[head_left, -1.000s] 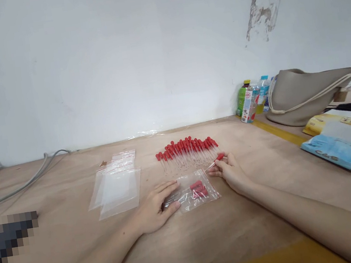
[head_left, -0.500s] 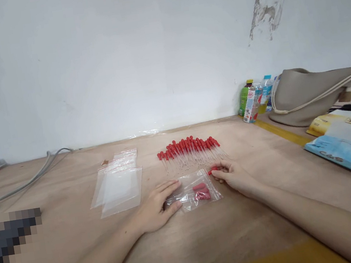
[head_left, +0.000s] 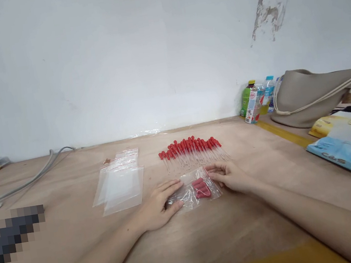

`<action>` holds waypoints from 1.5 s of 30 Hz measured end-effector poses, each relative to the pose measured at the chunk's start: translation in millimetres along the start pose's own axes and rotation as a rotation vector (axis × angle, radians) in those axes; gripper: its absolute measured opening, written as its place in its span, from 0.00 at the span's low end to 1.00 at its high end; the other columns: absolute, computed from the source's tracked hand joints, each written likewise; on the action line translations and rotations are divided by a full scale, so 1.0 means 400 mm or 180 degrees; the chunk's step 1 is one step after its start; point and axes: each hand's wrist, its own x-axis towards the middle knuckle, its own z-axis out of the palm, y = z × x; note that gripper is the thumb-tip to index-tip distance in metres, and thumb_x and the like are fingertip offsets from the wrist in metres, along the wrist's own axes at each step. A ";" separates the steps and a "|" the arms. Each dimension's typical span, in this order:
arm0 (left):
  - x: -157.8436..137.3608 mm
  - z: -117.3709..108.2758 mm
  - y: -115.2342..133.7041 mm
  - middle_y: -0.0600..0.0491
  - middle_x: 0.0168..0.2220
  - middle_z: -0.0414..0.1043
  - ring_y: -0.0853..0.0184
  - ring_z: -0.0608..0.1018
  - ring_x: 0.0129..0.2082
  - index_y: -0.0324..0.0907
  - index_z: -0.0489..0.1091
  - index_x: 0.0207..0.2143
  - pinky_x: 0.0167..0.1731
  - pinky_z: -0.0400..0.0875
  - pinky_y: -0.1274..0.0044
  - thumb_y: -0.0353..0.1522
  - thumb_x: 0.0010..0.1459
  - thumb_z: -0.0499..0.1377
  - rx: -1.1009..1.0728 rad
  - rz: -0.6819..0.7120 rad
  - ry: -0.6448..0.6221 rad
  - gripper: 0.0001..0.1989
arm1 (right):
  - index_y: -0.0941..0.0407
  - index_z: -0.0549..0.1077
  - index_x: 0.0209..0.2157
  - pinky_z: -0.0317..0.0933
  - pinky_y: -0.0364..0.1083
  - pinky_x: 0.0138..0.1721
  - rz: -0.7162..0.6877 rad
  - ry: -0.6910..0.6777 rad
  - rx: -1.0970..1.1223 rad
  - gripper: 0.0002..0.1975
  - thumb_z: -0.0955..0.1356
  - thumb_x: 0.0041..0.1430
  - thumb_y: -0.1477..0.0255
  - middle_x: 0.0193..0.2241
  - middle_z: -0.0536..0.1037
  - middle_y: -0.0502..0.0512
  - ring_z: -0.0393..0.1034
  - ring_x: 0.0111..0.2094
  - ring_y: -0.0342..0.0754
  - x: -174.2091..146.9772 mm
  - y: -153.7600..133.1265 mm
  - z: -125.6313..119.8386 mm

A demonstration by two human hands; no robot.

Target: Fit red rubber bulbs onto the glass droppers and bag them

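A clear zip bag (head_left: 188, 197) lies flat on the table in front of me, with several red rubber bulbs (head_left: 200, 186) inside near its right end. My left hand (head_left: 162, 201) rests on the bag's left part, thumb and fingers stretched apart. At the right-hand mouth of the bag is my right hand (head_left: 225, 176); its fingertips touch the red-striped edge, thumb and forefinger a little apart, and no bulb shows between them. Just beyond, a fanned row of glass droppers with red bulbs (head_left: 191, 146) lies with the thin tips toward me.
Overlapping flat zip bags (head_left: 123, 190) lie on the left. Farther left are a grey cable (head_left: 37, 174) and a pixelated dark object (head_left: 10, 239). Drink bottles (head_left: 253, 102), a grey bag (head_left: 308, 96) and a blue tissue pack (head_left: 347, 156) stand or lie at right.
The red bulb that my right hand held at the bag's mouth is now inside with the others. My right hand has moved slightly left against the opening; my left hand stays on the bag.
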 end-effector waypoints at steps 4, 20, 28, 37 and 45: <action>0.000 0.002 -0.006 0.50 0.57 0.56 0.62 0.60 0.56 0.46 0.56 0.55 0.54 0.56 0.66 0.40 0.58 0.49 0.0033 -0.0038 -0.0064 0.23 | 0.59 0.70 0.32 0.60 0.40 0.26 -0.0014 0.1185 -0.1153 0.11 0.66 0.45 0.68 0.25 0.74 0.51 0.68 0.26 0.42 0.060 0.011 -0.089; -0.003 0.003 -0.006 0.51 0.56 0.57 0.62 0.61 0.55 0.47 0.57 0.55 0.54 0.56 0.65 0.40 0.58 0.50 0.0016 0.0008 -0.0028 0.22 | 0.59 0.69 0.15 0.52 0.42 0.22 0.0881 0.2143 -0.1906 0.10 0.70 0.33 0.66 0.16 0.70 0.55 0.66 0.24 0.49 0.244 0.019 -0.154; -0.002 0.004 -0.009 0.50 0.57 0.56 0.62 0.60 0.56 0.46 0.56 0.55 0.54 0.56 0.65 0.40 0.58 0.49 0.0011 -0.0004 -0.0062 0.23 | 0.59 0.68 0.19 0.52 0.40 0.19 0.0553 0.1988 -0.1217 0.10 0.66 0.43 0.66 0.14 0.68 0.52 0.63 0.19 0.43 0.202 -0.029 -0.169; -0.002 0.005 -0.010 0.50 0.57 0.56 0.63 0.60 0.56 0.46 0.56 0.55 0.54 0.56 0.66 0.40 0.58 0.48 0.0059 -0.0032 -0.0087 0.23 | 0.54 0.47 0.48 0.62 0.41 0.20 -0.0323 0.1480 0.0521 0.34 0.69 0.43 0.66 0.21 0.66 0.41 0.64 0.17 0.40 0.041 0.000 -0.051; -0.001 0.000 -0.003 0.51 0.56 0.57 0.62 0.61 0.55 0.46 0.52 0.57 0.54 0.56 0.66 0.39 0.58 0.49 -0.0028 0.0007 0.0011 0.25 | 0.53 0.55 0.36 0.65 0.45 0.29 0.0041 0.0929 0.1680 0.20 0.68 0.44 0.64 0.23 0.69 0.44 0.69 0.23 0.42 0.015 0.007 0.023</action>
